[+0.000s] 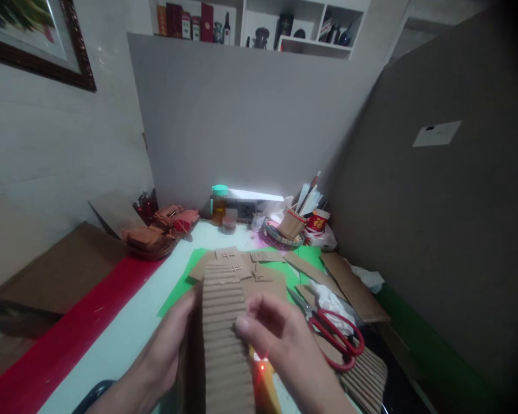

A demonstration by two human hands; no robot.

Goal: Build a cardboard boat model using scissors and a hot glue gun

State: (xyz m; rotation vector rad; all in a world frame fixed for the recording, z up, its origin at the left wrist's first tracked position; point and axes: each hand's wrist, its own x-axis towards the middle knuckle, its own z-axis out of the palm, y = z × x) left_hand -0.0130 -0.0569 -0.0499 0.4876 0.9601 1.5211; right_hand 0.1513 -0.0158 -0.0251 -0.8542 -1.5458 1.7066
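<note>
Corrugated cardboard strip [227, 345] lies lengthwise in front of the wearer, ridged face up, near end out of view. Left hand [166, 345] grips its left side, fingertips hidden, probably to steady it. Right hand [285, 339] is half curled, thumb on the right edge; cannot tell whether it pinches. Orange tool [265, 388], red light lit, lies below the right hand. Scissors [311, 310] lie right, seemingly within easy reach, by white tissue [328, 300] on the bench [132, 316]

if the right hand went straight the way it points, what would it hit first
The ridged cardboard strip; the right hand seems to have its thumb at the edge, though depth is unclear.
</note>
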